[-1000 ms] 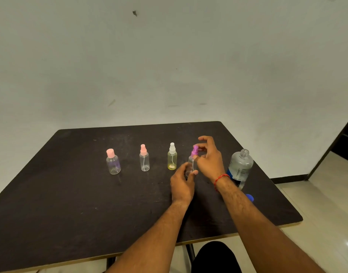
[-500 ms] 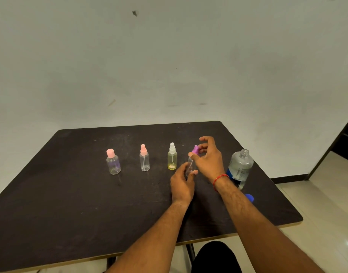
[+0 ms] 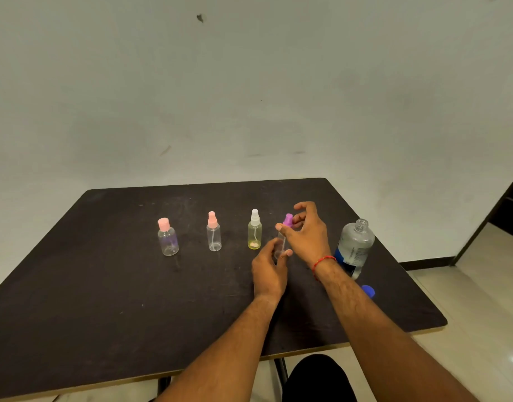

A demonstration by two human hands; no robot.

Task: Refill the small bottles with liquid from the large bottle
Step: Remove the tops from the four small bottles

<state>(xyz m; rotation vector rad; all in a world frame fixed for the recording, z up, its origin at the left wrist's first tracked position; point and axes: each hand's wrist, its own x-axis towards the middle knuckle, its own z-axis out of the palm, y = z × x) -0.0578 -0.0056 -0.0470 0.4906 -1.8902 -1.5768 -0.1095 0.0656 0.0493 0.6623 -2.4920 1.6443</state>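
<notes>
Several small bottles stand in a row on the dark table (image 3: 104, 300). From the left: a clear bottle with a pink flip cap (image 3: 167, 237), a clear spray bottle with a pink top (image 3: 213, 232), and a yellowish spray bottle with a white top (image 3: 254, 230). My left hand (image 3: 269, 268) grips the body of a fourth clear spray bottle (image 3: 280, 245). My right hand (image 3: 307, 232) pinches its purple spray top (image 3: 287, 220). The large clear bottle (image 3: 355, 246) with a blue label stands uncapped to the right of my hands.
A blue cap (image 3: 369, 291) lies on the table near my right forearm, in front of the large bottle. The table's right edge is close to the large bottle. A plain wall stands behind the table, and tiled floor shows at the right.
My right hand's fingers have shifted slightly around the purple top, which sits a little lower and more tilted than a second ago. My left hand has kept its hold.
</notes>
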